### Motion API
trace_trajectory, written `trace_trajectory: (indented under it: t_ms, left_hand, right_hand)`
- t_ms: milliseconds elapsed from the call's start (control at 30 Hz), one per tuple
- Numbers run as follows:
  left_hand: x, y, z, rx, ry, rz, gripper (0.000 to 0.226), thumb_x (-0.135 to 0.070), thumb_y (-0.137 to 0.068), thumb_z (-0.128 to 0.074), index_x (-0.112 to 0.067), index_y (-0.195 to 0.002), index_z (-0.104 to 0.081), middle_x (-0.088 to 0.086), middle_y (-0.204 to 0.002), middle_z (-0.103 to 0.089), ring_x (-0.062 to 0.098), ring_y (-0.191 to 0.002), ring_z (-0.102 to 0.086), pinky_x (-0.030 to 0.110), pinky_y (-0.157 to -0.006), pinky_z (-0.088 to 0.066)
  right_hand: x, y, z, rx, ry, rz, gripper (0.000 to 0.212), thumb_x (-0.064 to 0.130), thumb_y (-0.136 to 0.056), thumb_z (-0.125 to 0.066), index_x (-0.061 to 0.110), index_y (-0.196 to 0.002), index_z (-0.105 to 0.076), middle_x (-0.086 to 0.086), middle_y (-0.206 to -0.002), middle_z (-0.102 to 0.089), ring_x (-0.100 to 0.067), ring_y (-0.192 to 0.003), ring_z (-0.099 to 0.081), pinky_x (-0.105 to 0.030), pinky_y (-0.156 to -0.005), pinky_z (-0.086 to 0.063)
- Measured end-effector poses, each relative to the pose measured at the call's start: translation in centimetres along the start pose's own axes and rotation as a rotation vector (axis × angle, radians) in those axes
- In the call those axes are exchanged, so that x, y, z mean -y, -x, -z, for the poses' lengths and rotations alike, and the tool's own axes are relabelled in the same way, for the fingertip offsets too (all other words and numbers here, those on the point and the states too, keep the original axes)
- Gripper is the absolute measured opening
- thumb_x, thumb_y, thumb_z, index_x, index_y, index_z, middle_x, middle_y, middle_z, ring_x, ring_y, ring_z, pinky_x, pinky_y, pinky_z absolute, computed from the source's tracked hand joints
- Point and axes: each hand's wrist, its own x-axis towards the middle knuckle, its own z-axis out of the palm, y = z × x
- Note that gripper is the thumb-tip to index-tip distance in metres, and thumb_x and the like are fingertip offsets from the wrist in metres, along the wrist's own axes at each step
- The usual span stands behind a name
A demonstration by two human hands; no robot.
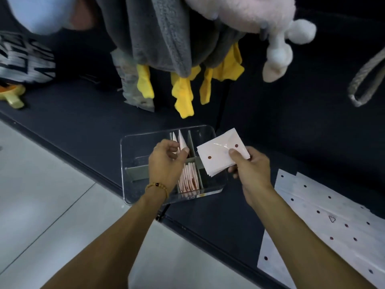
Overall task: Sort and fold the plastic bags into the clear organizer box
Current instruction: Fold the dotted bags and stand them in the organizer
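- The clear box [133, 142] sits on the dark table [83, 126], near its front edge; grey dividers [138, 171] split it into compartments
- Left hand [166, 161] hovers over the middle of the box, fingers curled, its grip pinching white triangle folds [181, 140] that stand upright in the box's far middle compartment; a bead bracelet [158, 186] circles that wrist
- In the box's near middle compartment stands a row of folded bags [188, 179], white with red, packed edge-on
- Right hand [249, 165] holds a folded white bag [218, 155] with red dots over the right side of the box; thumb on top, fingers beneath, so the grip is pinching the bag at its right end
- Right of the box, flat on the table, lie unfolded dotted bags [325, 222], overlapping
- Behind the box hangs a grey cloth [166, 34] with yellow pieces [183, 97] below it; a pink plush [250, 15] hangs to its right
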Motion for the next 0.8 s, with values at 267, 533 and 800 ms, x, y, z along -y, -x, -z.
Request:
trace_trajectory:
  t_ms: [267,533,800]
  left_hand:
    - [1.2,-3.0,-2.4,-0.051,-0.295,0.041,0.030,-0.027,-0.080,-0.068,-0.021,-0.105,-0.052,-0.002,-0.101,-0.054,0.018,-0.084,-0.055,0.031,-0.071,-0.044]
    - [2.0,-3.1,-0.3,-0.163,-0.111,0.101,0.025,-0.010,-0.073,-0.070,-0.026,-0.084,-0.054,-0.007,-0.075,-0.062,0.010,-0.068,-0.059,0.026,-0.064,-0.052]
    - [2.8,-2.3,-0.1,-0.073,-0.120,0.030,0.015,-0.019,-0.082,-0.070,-0.019,-0.095,-0.065,-0.003,-0.088,-0.065,0.001,-0.074,-0.059,0.009,-0.066,-0.045]
  right_hand:
    - [-0.6,-3.5,-3.3,0.002,-0.213,-0.124,0.003,0.010,-0.089,-0.066,0.012,-0.091,-0.066,-0.004,-0.072,-0.073,-0.011,-0.055,-0.065,-0.020,-0.049,-0.050]
    - [-1.0,-5.1,-7.9,-0.014,0.566,0.417,0.006,0.010,-0.086,-0.058,0.013,-0.085,-0.064,0.002,-0.073,-0.065,-0.002,-0.057,-0.058,-0.008,-0.042,-0.036]
    - [-1.6,-4.4,-9.8,0.228,0.721,0.369,0.018,0.024,-0.091,-0.059,0.021,-0.108,-0.063,0.003,-0.090,-0.068,-0.013,-0.084,-0.063,-0.035,-0.074,-0.056]
